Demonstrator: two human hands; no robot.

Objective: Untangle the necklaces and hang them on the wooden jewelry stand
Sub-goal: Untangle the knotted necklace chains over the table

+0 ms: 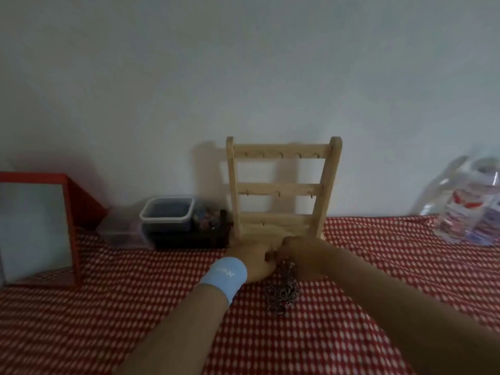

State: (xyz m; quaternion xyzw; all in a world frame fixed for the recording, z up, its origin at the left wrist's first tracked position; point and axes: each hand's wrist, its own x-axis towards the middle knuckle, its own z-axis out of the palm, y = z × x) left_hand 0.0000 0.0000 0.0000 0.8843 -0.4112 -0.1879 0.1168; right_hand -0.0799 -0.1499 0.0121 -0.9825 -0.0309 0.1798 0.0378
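Head view, looking down over a table covered with a red cloth (378, 266) patterned with white dots, set against a pale wall. The wooden stand (281, 185) is upright at the far edge of the table, right against the wall, its three crossbars carrying small hooks with nothing on them.

Just in front of the stand's base, the two hands meet. The left hand (254, 262), with a light blue wristband (226, 277) on its wrist, has its fingers curled inward toward the right. The right hand (300, 255) is curled the same way toward the left, so the knuckles nearly touch. Between them they pinch the top of the tangled necklaces (284, 290), a dark metal bunch of rings and chain that hangs down from the fingers, with its lower loops piled on the cloth on the near side of the hands. Blur hides which fingers do the pinching.

At far left stands a red-framed mirror (35, 228). Between it and the stand sit a clear tub with a white rim (167, 215) stacked on a dark box (189, 238), and a small clear box (121, 234). A crumpled clear plastic bag (470, 207) lies at far right.
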